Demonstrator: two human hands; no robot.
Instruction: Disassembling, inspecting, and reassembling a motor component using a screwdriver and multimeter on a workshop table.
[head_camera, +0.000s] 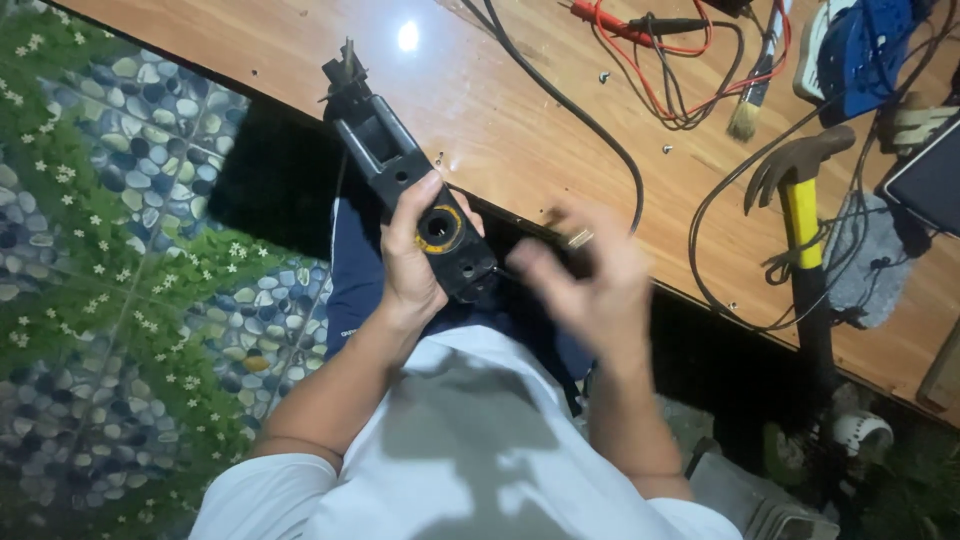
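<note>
My left hand (410, 265) is wrapped around a long black device (415, 185) with a yellow-ringed dial, thumb pressed beside the dial, holding it over my lap at the edge of the table (480, 120). My right hand (585, 285) is motion-blurred, so I cannot tell its grip. A small brassy piece (578, 238) near its fingertips is hard to make out.

1 head camera looks steeply down, close over lap and bench edge (300, 60).
</note>
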